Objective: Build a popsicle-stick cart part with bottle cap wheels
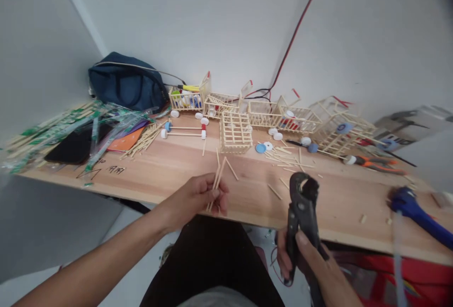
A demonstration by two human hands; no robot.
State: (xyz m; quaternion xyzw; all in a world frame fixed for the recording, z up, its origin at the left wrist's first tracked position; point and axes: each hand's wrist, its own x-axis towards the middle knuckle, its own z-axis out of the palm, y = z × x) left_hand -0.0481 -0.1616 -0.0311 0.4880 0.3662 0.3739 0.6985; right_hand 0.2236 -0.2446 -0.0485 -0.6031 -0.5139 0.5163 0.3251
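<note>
My left hand (208, 194), at the front edge of the wooden table, is closed around a couple of thin wooden sticks (220, 173), which point up and away from me. Over the front edge on the right, my right hand (307, 255) grips black pliers (303, 205) by the handles, with the head pointing up. Just beyond my left hand, loose cut sticks (232, 169) lie on the table. A small cage-like stick frame (235, 131) stands farther back, between the two hands.
Several stick-built carts (262, 113) line the wall. Wheeled axles (184, 131), a blue bag (127, 80), wrapped sticks (53, 128) and a dark phone-like slab (76, 144) lie left. Orange-handled pliers (378, 163) and a blue-handled tool (421, 212) lie right. A red cable (300, 24) runs down the wall.
</note>
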